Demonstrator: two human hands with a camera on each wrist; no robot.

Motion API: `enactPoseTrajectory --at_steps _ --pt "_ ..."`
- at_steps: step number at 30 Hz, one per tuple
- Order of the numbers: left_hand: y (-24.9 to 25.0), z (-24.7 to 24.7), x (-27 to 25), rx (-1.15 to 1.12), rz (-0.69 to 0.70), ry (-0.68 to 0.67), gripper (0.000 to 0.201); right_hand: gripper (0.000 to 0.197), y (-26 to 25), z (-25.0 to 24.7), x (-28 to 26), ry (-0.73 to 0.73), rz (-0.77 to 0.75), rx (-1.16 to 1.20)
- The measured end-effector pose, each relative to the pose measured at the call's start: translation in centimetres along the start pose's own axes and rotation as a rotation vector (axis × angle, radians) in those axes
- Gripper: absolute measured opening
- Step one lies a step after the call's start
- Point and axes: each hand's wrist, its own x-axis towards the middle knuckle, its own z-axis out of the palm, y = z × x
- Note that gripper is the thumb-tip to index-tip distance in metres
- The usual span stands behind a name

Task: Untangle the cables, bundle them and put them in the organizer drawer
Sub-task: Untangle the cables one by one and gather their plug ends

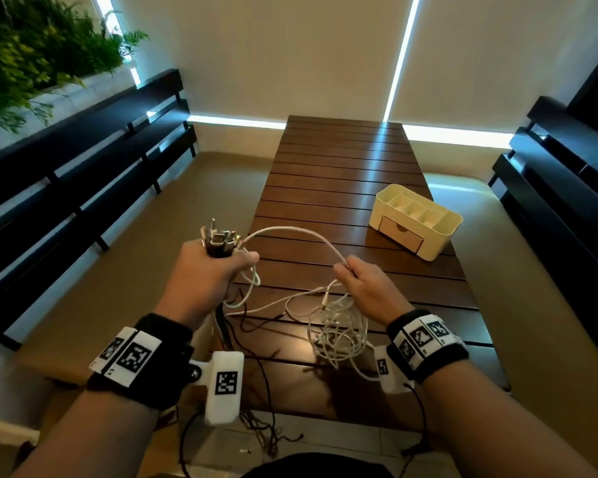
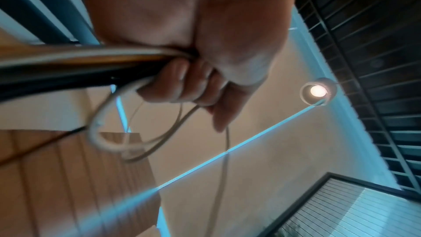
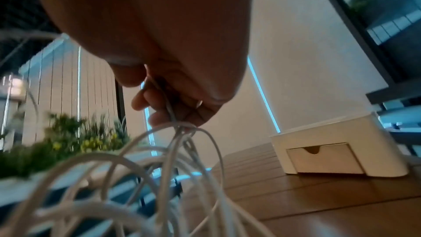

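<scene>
Slatted table (image 1: 342, 167) far end bare; left grip (image 1: 204, 274) fisted on plugs (image 1: 220, 238), right grip (image 1: 363, 284) pinching white cable (image 1: 290, 231).

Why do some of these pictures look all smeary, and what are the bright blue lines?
Left wrist view: the cables beside the left hand are smeared by blur, and a lamp glares. Right wrist view: the white cables up close are out of focus, the organizer sharper. Head view: blue lines are daylight at the blinds' edges, reflecting on the table.

Dark slatted benches (image 1: 83, 160) flank a wooden table (image 1: 342, 160), plants (image 1: 32, 46) left
</scene>
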Motion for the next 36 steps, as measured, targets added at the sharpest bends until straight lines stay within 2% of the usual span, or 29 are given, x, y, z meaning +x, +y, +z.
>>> enactPoseTrajectory --at_steps 3,6,8,11,13,16,18,21,23,28,32,34,36 --pt "-1.1 -0.3 0.0 0.103 -0.139 -0.003 0.018 0.023 -2.0 -1.1 -0.3 0.015 -0.038 0.259" --pt "-2.0 -1.1 0.1 0.167 -0.231 -0.030 0.009 0.030 -3.6 -2.2 -0.5 0.069 -0.088 0.473" --pt "-1.9 -1.2 0.0 0.153 -0.236 -0.048 0.011 0.034 -4.3 -3.2 -0.3 0.123 -0.082 0.595" --pt "-0.5 -0.7 -0.5 0.161 -0.164 -0.086 0.010 0.032 -5.5 -5.5 0.2 0.238 -0.105 0.719" --pt "0.5 0.0 -0.8 0.159 -0.126 -0.126 0.017 0.032 -6.2 -7.7 0.3 0.347 -0.134 0.641" --pt "1.3 0.8 -0.8 0.197 -0.074 -0.143 0.020 0.031 -5.8 -9.5 0.7 0.507 -0.132 0.294" --pt "1.2 1.1 -0.7 0.227 -0.049 -0.120 0.011 0.029 -4.3 -9.0 1.1 0.473 -0.096 0.182" --pt "0.8 1.4 -0.4 0.270 -0.014 -0.031 0.018 0.024 -1.9 -6.5 0.9 0.324 -0.069 0.087" --pt "0.8 2.0 -0.6 0.291 0.023 -0.025 0.018 0.020 -1.0 -4.7 0.2 0.220 -0.089 0.016" --pt "1.0 5.4 -1.6 0.368 0.096 -0.187 0.020 0.016 -0.8 -2.0 -1.2 0.074 -0.143 -0.025" --pt "0.1 7.5 -1.2 0.353 0.064 -0.341 0.028 0.015 -1.6 -1.2 -1.4 0.063 -0.282 -0.076" --pt "0.0 8.1 -1.1 0.352 0.058 -0.425 0.024 0.014 -1.7 -1.0 -1.3 0.066 -0.315 -0.077" --pt "0.1 8.3 -0.9 0.376 0.047 -0.453 0.026 0.014 -1.6 -1.0 -1.3 0.059 -0.321 -0.053"
